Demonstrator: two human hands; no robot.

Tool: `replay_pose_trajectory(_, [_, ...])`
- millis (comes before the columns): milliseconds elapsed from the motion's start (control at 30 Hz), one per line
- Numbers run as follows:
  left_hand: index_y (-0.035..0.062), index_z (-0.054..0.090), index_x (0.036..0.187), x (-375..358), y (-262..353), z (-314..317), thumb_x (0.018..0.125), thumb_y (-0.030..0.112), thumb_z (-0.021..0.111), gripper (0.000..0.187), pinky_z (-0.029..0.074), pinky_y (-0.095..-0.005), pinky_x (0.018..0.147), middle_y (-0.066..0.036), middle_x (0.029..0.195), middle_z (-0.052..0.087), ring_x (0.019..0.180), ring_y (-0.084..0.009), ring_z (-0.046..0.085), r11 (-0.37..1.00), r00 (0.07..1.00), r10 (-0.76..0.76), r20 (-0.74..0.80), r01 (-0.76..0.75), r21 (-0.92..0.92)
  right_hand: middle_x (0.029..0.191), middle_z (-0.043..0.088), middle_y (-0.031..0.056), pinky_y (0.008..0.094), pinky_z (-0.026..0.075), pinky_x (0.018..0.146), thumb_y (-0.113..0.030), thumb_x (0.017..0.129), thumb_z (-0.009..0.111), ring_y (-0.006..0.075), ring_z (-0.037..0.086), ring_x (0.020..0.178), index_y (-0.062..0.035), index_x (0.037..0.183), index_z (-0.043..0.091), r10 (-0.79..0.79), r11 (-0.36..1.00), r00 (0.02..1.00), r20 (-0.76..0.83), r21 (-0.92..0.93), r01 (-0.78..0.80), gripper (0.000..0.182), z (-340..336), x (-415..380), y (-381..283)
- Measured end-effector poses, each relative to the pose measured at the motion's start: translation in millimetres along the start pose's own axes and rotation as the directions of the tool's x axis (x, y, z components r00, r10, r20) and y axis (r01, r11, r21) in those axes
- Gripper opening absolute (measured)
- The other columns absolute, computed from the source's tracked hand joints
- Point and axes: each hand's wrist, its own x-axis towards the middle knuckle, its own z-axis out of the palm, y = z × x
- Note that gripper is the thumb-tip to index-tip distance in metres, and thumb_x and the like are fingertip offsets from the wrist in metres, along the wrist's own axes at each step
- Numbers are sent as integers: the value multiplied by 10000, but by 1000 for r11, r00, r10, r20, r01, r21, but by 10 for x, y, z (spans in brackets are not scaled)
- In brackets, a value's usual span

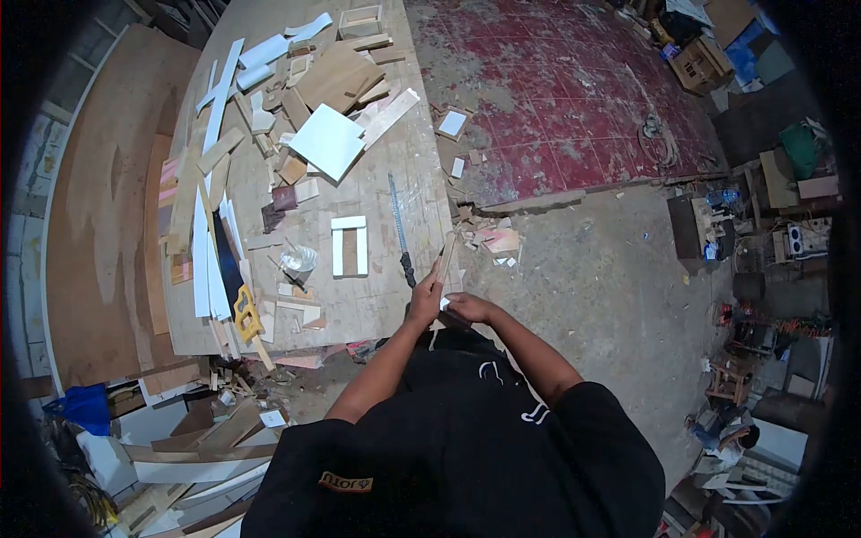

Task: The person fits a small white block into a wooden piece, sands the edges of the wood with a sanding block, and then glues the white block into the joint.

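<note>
Close in front of my body, my left hand (425,301) is closed round a thin wooden strip (447,249) that points away from me over the table's right edge. Beside it, my right hand (472,308) has its fingers curled in, near a small white patch by the left hand. What it grips is hidden. A narrow blade with a black-wrapped handle (408,269) lies on the table just left of the hands. Farther left rests a small white-edged wooden frame (362,251), with a cup of white paste (299,259) beyond it.
The wooden worktable (377,305) carries a handsaw with a yellow handle (247,314), white strips and a white square panel (328,142) among offcuts. Scraps (499,239) litter the floor at right. A person (737,438) is low at far right.
</note>
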Motion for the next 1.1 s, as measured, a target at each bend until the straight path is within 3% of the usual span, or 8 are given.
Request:
replay_pose_trajectory(167, [55,385,1422,-2,-37,20,970,125,454,463,385,-286,996,-210,1330,533,1227,-209,516,999,999,37,-15,-37,-3,740,583,94,359,499,578,-204,958,389,198,588,618,-42,974,535,126,978,871,-474,206,-29,219,-391,40,-316])
replay_pose_trajectory(200, [72,385,1427,-1,-40,22,968,119,456,467,397,-285,980,-204,1312,549,1196,-199,533,999,999,42,-19,-42,-12,695,563,70,312,482,467,-194,967,344,171,556,523,-66,976,516,247,893,875,-417,448,-39,215,-430,105,-354])
replay_pose_trajectory(433, [164,375,1444,-17,-56,56,957,104,474,501,460,-285,862,-185,1175,636,968,-145,594,998,999,-36,-16,37,50,648,543,81,319,448,394,-196,968,316,183,523,457,-54,892,474,219,796,942,-255,605,-21,225,-309,100,-471])
replay_pose_trajectory(633, [150,377,1441,-10,-60,69,971,166,460,477,458,-299,886,-216,1219,605,1041,-195,612,996,998,46,-44,-43,72,653,532,81,323,439,379,-245,986,328,193,515,442,-65,913,456,194,885,968,-156,454,-104,232,-16,-16,-171])
replay_pose_trajectory(833, [113,374,1438,-19,-13,36,981,205,446,472,414,-309,973,-234,1293,549,1183,-248,560,996,999,-36,7,35,85,741,599,48,315,474,609,-301,958,417,132,532,664,-52,922,599,146,986,976,162,-100,-130,310,82,-6,25])
replay_pose_trajectory(900, [96,374,1436,-4,-24,24,982,201,444,471,398,-303,993,-229,1318,532,1227,-245,526,999,1000,28,-3,-28,31,760,596,52,314,468,624,-284,954,419,135,531,675,-48,905,596,17,997,996,-92,-75,-24,299,6,93,76])
replay_pose_trajectory(933, [89,376,1435,0,-46,30,981,185,448,469,394,-300,997,-223,1330,526,1237,-246,516,999,999,32,-10,-32,12,917,613,231,451,457,794,-215,902,418,371,594,869,4,910,588,-54,976,983,-177,-217,15,277,-54,91,97])
replay_pose_trajectory(1100, [79,382,1430,-19,-1,52,968,127,451,470,388,-303,1002,-218,1338,522,1237,-251,516,997,998,61,-17,-60,39,881,611,228,436,453,768,-219,874,417,353,587,814,38,901,572,109,994,876,-469,60,-91,302,-397,213,-254])
